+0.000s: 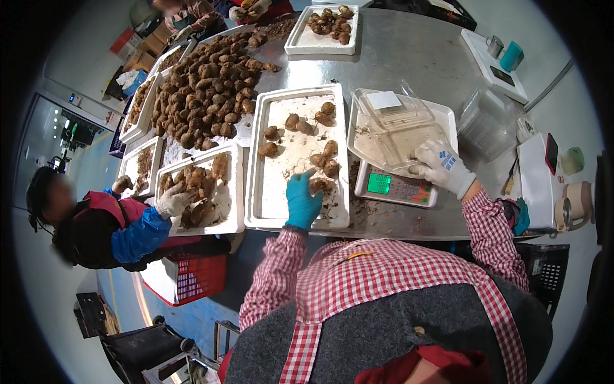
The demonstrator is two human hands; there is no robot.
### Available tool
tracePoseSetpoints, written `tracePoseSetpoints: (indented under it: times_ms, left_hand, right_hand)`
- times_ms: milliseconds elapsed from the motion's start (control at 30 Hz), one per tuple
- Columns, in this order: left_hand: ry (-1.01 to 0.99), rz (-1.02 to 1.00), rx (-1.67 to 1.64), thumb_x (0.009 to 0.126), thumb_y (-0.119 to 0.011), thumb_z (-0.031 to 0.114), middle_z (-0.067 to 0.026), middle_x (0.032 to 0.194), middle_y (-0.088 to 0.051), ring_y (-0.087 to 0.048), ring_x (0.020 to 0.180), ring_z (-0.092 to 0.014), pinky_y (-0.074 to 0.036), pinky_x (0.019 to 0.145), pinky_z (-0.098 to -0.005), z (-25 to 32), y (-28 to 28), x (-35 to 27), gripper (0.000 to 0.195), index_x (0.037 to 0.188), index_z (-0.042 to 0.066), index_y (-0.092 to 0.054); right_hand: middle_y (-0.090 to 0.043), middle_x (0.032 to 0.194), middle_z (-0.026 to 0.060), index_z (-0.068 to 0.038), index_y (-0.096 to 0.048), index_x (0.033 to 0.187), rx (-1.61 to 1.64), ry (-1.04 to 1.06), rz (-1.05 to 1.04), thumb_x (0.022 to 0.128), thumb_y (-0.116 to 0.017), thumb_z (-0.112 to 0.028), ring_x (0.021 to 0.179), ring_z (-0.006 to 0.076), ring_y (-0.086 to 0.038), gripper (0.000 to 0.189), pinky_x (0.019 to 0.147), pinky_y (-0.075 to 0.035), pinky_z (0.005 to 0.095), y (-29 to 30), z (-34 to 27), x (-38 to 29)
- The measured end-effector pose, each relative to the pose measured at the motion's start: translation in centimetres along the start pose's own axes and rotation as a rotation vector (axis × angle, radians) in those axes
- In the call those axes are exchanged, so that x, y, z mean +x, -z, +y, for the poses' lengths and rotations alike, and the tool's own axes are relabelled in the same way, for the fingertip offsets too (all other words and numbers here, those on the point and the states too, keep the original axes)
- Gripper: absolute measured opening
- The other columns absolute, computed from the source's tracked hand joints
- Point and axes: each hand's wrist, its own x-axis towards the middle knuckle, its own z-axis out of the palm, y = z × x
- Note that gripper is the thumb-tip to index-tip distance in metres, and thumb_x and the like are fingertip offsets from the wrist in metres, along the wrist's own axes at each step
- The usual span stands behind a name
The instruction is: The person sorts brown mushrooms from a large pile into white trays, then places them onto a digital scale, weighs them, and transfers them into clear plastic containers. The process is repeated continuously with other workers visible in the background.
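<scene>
My left hand (304,200), in a teal glove, reaches over the near part of a white foam tray (249,192), its fingers apart beside a brown taro-like corm (318,185). More such corms (292,122) lie scattered in that tray. My right hand (443,165), in a white knit glove, rests at the near right edge of a clear plastic clamshell container (398,127) and grips it. The container lies over a white tray (450,120) on a digital scale (402,187) with a lit green display. A white label (383,100) is on the container.
A large heap of corms (206,91) covers the table's left part. At left a co-worker's gloved hand (176,199) is over another foam tray (237,192). Stacked clear containers (487,122) and a knife (511,177) lie at right. A foam tray (321,48) with corms stands at the far side.
</scene>
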Motion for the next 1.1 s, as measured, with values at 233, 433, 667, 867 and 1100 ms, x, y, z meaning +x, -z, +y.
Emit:
tracePoseSetpoints:
  times_ms: [233, 433, 667, 867, 1100]
  left_hand:
    - [0.107, -0.303, -0.286, 0.077, -0.069, -0.002, -0.0139, 0.107, -0.061, -0.060, 0.095, -0.028, -0.050, 0.084, -0.0381, -4.0, -1.7, 1.0, 0.043, 0.117, 0.005, -0.056]
    - [0.619, -0.389, -1.482, 0.091, -0.064, 0.011, -0.0082, 0.115, -0.060, -0.059, 0.104, -0.018, -0.048, 0.093, -0.0318, -2.4, 2.3, 0.1, 0.035, 0.122, 0.001, -0.051]
    - [0.637, -0.337, -1.890, 0.088, -0.068, 0.024, -0.0110, 0.125, -0.054, -0.057, 0.110, -0.024, -0.047, 0.094, -0.0381, -0.5, 5.1, -0.9, 0.062, 0.140, 0.006, -0.039]
    - [0.622, -0.293, -1.577, 0.089, -0.066, 0.028, -0.0097, 0.116, -0.056, -0.058, 0.103, -0.023, -0.049, 0.091, -0.0358, -3.3, 5.8, -1.7, 0.054, 0.133, 0.006, -0.044]
    - [0.781, -0.250, -1.134, 0.089, -0.069, 0.027, 0.0000, 0.060, -0.052, -0.043, 0.052, -0.008, -0.034, 0.048, -0.0227, -4.0, 6.4, 0.6, 0.028, 0.074, 0.009, -0.053]
  right_hand:
    - [-0.065, 0.095, 0.0133, -0.001, -0.061, 0.115, 0.284, 0.189, 0.307, 0.088, -0.059, -0.026, 0.090, 0.0295, -0.062, 0.037, 0.083, -0.049, 0.0413, -0.3, -9.1, 2.9]
    - [-0.065, 0.099, 0.0162, 0.001, -0.060, 0.116, 0.666, -0.005, 0.207, 0.086, -0.059, -0.009, 0.090, 0.0266, -0.063, 0.032, 0.081, -0.049, 0.0359, -4.9, -14.2, 5.4]
    - [-0.060, 0.109, 0.0190, -0.001, -0.052, 0.123, 0.356, -0.064, 0.182, 0.086, -0.058, -0.021, 0.097, 0.0334, -0.060, 0.043, 0.083, -0.048, 0.0450, -10.2, -13.8, 9.0]
    - [-0.056, 0.117, 0.0194, -0.002, -0.044, 0.133, -0.047, -0.339, -0.273, 0.083, -0.062, -0.034, 0.104, 0.0358, -0.058, 0.062, 0.087, -0.048, 0.0435, -13.1, -14.2, 13.4]
    - [-0.061, 0.105, 0.0213, 0.000, -0.051, 0.123, 0.289, -0.335, -0.136, 0.083, -0.065, -0.034, 0.100, 0.0329, -0.062, 0.054, 0.083, -0.050, 0.0422, -15.2, -12.7, 13.2]
